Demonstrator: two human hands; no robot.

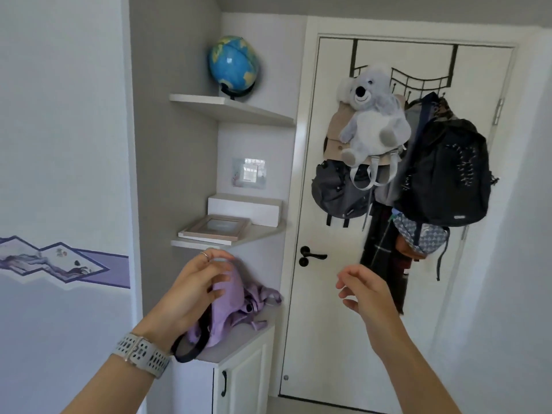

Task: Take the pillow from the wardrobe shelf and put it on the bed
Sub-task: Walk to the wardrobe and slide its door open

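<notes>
No pillow and no bed show in the head view. The tall pale panel [65, 144] filling the left side may be the wardrobe's side or door; I cannot tell which. My left hand [197, 282], with a ring and a grey watch strap on the wrist, is raised in front of a purple bag [236, 306], fingers loosely curled and holding nothing. My right hand [364, 291] hovers in front of the white door [328, 324], fingers apart and empty.
Corner shelves carry a globe [233, 67], a white box [245, 209] and a picture frame [218, 227]. The purple bag lies on a low white cabinet [239, 380]. Over-door hooks hold a plush koala [370, 115], a black backpack [448, 174] and other bags. A black handle [310, 255] is on the door.
</notes>
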